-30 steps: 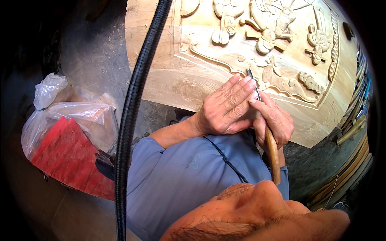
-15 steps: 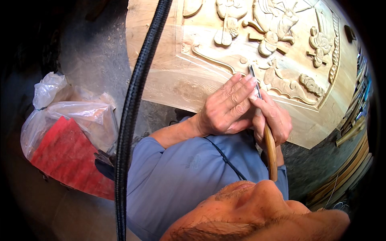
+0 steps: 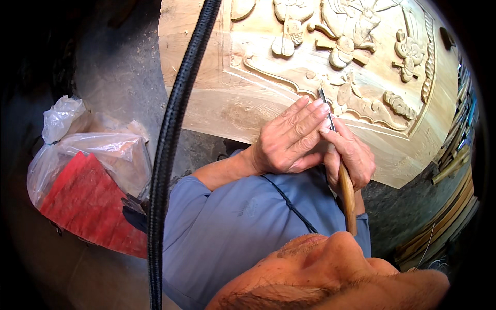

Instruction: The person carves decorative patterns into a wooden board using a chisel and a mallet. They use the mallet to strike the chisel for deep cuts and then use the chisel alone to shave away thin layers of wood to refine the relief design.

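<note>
My right hand (image 3: 354,157) is closed around a wood-carving chisel (image 3: 347,194) with a long brown wooden handle. Its narrow metal blade points away from me, with the tip at the carved lower border of a pale wooden panel (image 3: 206,113). Flat and palm down, my left hand (image 3: 289,137) has its fingers stretched out, and their tips touch or nearly touch the blade beside my right hand. The panel bears raised figures, scroll shapes and a rope-like edge. Part of the right palm and the chisel's grip is hidden by the fingers.
A black braided cable (image 3: 173,134) crosses the view on the left. Beyond it a clear plastic bag (image 3: 98,142) sits with a red sheet (image 3: 90,206). Several tools (image 3: 460,134) lie along the panel's right side, above curved wooden strips (image 3: 439,232).
The panel appears slightly higher and further left in view. Relative to its carving, the chisel tip has drawn a little toward me. Both hands keep nearly the same pose.
</note>
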